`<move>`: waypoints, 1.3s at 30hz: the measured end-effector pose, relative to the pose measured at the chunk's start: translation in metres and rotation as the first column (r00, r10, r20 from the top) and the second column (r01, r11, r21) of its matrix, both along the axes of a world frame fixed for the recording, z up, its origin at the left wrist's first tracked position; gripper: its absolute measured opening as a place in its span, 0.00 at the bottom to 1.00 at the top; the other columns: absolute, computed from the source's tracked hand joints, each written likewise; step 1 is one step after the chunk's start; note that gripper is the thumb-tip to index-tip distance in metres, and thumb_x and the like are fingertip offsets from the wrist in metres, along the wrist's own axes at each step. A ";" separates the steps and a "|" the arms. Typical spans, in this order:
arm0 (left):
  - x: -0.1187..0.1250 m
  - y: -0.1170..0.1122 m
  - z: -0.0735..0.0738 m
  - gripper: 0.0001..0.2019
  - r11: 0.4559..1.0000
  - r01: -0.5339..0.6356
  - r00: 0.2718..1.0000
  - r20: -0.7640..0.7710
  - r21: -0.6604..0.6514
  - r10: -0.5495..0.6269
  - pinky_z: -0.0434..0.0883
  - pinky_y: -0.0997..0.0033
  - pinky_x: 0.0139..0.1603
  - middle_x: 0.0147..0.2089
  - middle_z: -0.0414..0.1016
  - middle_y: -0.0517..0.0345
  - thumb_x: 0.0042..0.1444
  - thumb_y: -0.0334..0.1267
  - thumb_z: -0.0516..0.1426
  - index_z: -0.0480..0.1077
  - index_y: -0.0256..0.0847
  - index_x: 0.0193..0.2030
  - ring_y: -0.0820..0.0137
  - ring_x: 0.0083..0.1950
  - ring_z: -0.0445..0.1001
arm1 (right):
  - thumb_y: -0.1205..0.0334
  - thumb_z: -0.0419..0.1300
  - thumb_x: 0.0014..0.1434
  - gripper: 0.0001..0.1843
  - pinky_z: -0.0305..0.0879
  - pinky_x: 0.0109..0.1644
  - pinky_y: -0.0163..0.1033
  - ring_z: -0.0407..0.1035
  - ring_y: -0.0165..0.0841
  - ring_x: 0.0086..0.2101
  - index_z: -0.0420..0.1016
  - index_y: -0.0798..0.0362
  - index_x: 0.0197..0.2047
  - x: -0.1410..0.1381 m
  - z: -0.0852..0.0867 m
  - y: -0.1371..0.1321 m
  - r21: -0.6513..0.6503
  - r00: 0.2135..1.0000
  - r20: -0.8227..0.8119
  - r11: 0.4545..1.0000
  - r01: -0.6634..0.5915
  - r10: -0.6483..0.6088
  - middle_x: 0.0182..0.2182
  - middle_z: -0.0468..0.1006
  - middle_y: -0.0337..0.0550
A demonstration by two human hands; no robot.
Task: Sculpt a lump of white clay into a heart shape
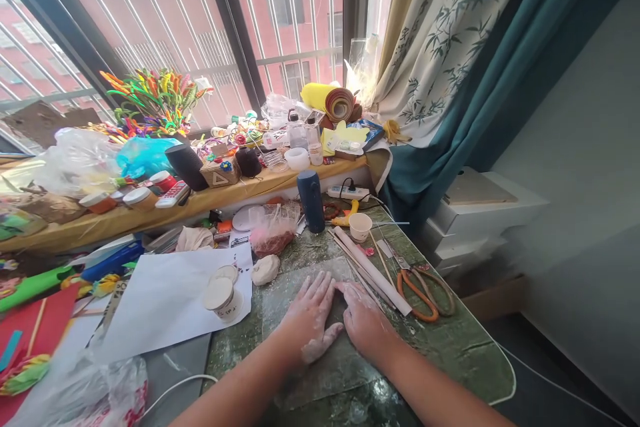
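My left hand (316, 317) lies palm down on a clear plastic sheet (305, 380), its fingers stretched out and its thumb apart. White powder or paste coats its fingers. Close beside it, my right hand (365, 320) rests on the same sheet, also whitened, with fingers extended toward the left fingertips. I see nothing held in either hand; what may lie under the palms is hidden. A lump of pale dough (265, 269) sits left of the sheet's far corner. Right of my hands lie a pale rolling pin (373, 270), thin sticks and orange-handled scissors (419, 293).
Lidded paper cups (219, 297) stand on white paper (165, 293) at left. Behind are a dark blue bottle (311, 201), a paper cup (360, 227) and a power strip (347, 192). Craft supplies crowd the windowsill (270, 183). The green tabletop (465, 353) ends at right.
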State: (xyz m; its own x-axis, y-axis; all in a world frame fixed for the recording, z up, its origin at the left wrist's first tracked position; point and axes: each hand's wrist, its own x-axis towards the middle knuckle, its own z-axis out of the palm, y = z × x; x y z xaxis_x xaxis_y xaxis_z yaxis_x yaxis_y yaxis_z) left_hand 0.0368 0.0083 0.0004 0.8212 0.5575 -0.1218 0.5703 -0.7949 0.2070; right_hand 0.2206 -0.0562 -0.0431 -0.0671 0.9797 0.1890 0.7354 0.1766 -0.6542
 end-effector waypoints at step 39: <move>0.024 -0.004 -0.008 0.42 0.985 -0.112 0.975 0.175 -0.130 0.134 0.42 0.39 0.79 0.81 0.42 0.42 0.64 0.48 0.57 0.44 0.37 0.79 0.49 0.81 0.37 | 0.80 0.47 0.54 0.38 0.62 0.71 0.55 0.66 0.40 0.64 0.65 0.54 0.67 0.001 -0.013 0.002 0.169 0.976 -0.150 0.969 0.182 -0.157 0.62 0.72 0.55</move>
State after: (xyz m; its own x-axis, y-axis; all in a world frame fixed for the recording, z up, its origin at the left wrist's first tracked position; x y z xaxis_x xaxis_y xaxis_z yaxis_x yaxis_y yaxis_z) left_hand 0.0612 0.0042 -0.0080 0.7618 0.6461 -0.0474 0.6058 -0.6845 0.4056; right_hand 0.2219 -0.0546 -0.0564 0.1348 0.9232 0.3598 0.6725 0.1815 -0.7175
